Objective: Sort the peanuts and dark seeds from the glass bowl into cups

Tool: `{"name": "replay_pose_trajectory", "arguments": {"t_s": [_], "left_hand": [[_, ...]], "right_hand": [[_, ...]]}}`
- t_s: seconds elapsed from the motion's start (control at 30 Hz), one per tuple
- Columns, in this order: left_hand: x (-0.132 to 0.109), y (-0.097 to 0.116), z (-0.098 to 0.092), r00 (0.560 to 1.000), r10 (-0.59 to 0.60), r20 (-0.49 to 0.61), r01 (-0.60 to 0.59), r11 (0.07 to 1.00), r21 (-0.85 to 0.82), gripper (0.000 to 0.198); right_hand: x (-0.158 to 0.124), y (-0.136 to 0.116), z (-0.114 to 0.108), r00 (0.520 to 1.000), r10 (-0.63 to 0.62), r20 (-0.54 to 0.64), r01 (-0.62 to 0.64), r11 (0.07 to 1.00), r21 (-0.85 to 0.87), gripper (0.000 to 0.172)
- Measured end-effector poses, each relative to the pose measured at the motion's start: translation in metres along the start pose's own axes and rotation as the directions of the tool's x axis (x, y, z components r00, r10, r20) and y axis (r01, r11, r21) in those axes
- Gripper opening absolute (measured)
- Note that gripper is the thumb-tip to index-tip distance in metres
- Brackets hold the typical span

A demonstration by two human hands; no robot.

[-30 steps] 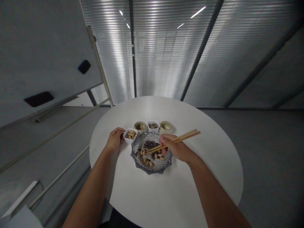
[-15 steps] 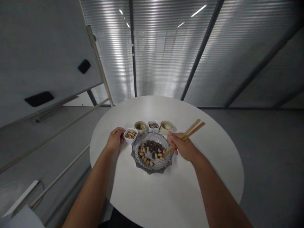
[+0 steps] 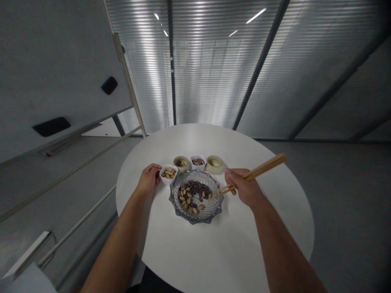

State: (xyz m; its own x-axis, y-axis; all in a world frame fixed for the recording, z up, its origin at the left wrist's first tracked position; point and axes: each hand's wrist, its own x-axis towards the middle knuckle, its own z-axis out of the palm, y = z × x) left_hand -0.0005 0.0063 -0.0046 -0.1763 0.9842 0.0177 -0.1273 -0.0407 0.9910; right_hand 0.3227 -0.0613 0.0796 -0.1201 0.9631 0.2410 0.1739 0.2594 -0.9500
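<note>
A cut-glass bowl (image 3: 195, 216) with mixed pale nuts and dark seeds stands in the middle of a round white table (image 3: 214, 244). My right hand (image 3: 244, 189) is closed round a pair of wooden chopsticks (image 3: 259, 170); their tips hover at the bowl's right rim. My left hand (image 3: 148, 179) curls against a small white square dish of peanuts (image 3: 168, 173), holding its left side.
Behind the glass bowl stand a beige cup with nuts (image 3: 181, 162), a white square dish of dark seeds (image 3: 198, 162) and a second beige cup (image 3: 214, 163). A tilted whiteboard on a stand (image 3: 61, 81) rises to the left. Ribbed glass walls lie behind.
My right hand has drawn back to the right, pulling the chopstick tips from the bowl's middle to its right rim. My left hand has stayed on the peanut dish.
</note>
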Motion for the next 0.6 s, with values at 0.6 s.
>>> {"name": "replay_pose_trajectory", "arguments": {"t_s": [0.6], "left_hand": [[0.000, -0.001, -0.002, 1.000, 0.017, 0.003, -0.017, 1.000, 0.019, 0.016]], "right_hand": [[0.005, -0.003, 0.017, 1.000, -0.012, 0.029, 0.011, 0.999, 0.043, 0.062]]}}
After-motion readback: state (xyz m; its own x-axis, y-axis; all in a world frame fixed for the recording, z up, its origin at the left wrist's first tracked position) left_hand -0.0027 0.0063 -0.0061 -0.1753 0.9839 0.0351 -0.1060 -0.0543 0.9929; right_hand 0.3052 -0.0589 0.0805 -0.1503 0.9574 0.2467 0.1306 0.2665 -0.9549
